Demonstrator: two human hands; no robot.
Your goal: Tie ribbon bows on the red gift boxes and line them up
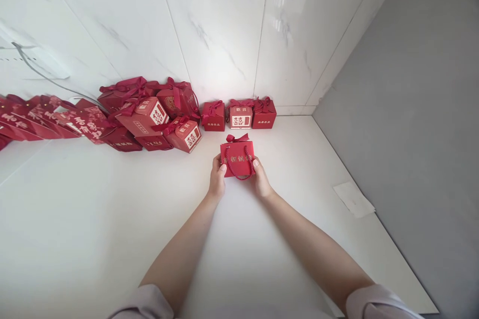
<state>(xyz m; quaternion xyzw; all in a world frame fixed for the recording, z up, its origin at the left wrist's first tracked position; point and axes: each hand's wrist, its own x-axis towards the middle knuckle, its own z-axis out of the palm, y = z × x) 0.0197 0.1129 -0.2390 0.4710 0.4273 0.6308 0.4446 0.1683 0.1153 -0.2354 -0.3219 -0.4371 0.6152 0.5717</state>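
Between my two hands is a small red gift bag [238,155] with gold characters on its front. A dark red rope handle hangs down over that face, and a red ribbon bow shows at its top. My left hand [218,175] grips the left side, thumb on the front. On the opposite side my right hand [261,177] grips it the same way; the other fingers are mostly hidden behind the bag. Just beyond stand three small gift boxes with ribbons: a red one [213,116], a pink and white one [240,115] and another red one [264,113].
Left of those boxes, a pile of ribboned gift boxes [149,114] leans along the tiled wall [220,25]. Farther left lies a row of red gift bags [41,118], with a grey cable [52,79] above. A white paper [354,199] lies by the grey panel [407,124] at right.
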